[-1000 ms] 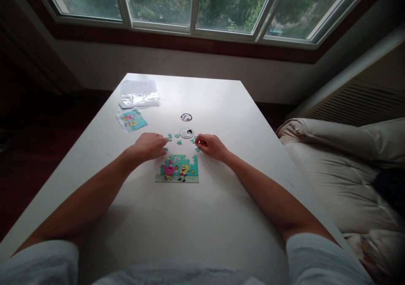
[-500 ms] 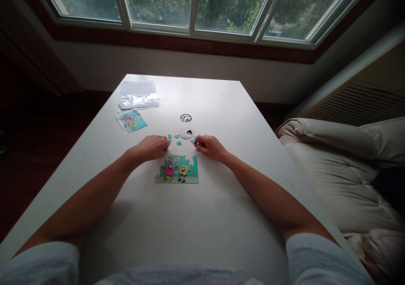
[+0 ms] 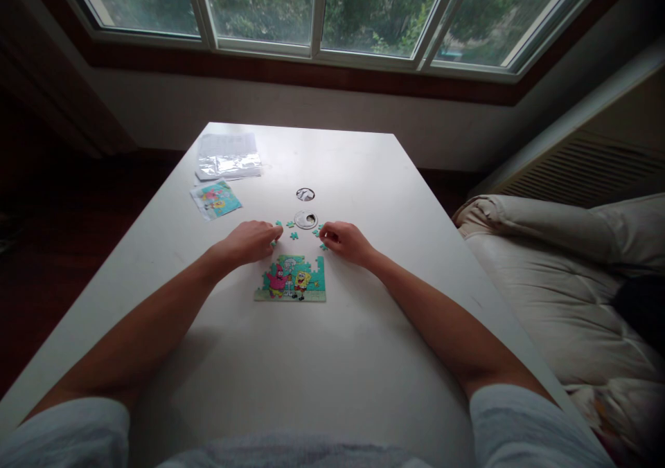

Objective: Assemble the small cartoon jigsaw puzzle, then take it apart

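Note:
A partly assembled jigsaw puzzle with cartoon figures on a turquoise ground lies on the white table; gaps show along its top edge and upper left. Just beyond it are several loose turquoise puzzle pieces. My left hand is closed at the left of these pieces, its fingertips down over one small piece and mostly hiding it. On the right side, my right hand is curled in a pinch beside more loose pieces. What sits between its fingertips is hidden.
A round metal fitting with a hole is set in the table behind the pieces, and a second round opening lies farther back. At the left are a picture card and a clear plastic packet. A cushioned seat stands right.
My left hand has shifted slightly to the right, its fingertips now covering a small piece that showed beside them before. My right hand stays almost in place. The assembled puzzle looks the same.

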Motion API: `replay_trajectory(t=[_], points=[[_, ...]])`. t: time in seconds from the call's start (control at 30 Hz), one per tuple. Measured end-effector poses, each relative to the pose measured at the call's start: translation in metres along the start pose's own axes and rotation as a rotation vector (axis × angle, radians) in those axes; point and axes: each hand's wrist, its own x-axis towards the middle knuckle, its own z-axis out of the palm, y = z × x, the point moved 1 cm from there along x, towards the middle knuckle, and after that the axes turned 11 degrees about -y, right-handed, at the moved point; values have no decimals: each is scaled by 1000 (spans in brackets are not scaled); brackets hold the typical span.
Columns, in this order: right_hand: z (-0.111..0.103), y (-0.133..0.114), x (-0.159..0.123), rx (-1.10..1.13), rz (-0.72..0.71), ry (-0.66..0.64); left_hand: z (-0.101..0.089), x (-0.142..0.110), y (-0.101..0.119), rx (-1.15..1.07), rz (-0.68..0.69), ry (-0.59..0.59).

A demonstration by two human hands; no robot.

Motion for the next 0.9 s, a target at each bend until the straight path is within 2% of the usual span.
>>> replay_trajectory(t=[0.3,0.37,0.5,0.57,0.7,0.9], points=[[-6,5,1,-11,91,177,2,3,-2,21,12,32],[-8,8,1,7,119,222,2,6,0,13,14,92],[-9,15,1,58,181,279,10,19,2,14,-28,317],[-10,18,1,76,194,288,17,25,1,15,-48,371],[-8,22,1,66,196,276,26,31,-4,-10,-47,369],[-2,29,4,-35,161,175,23,30,-5,-69,-59,367]])
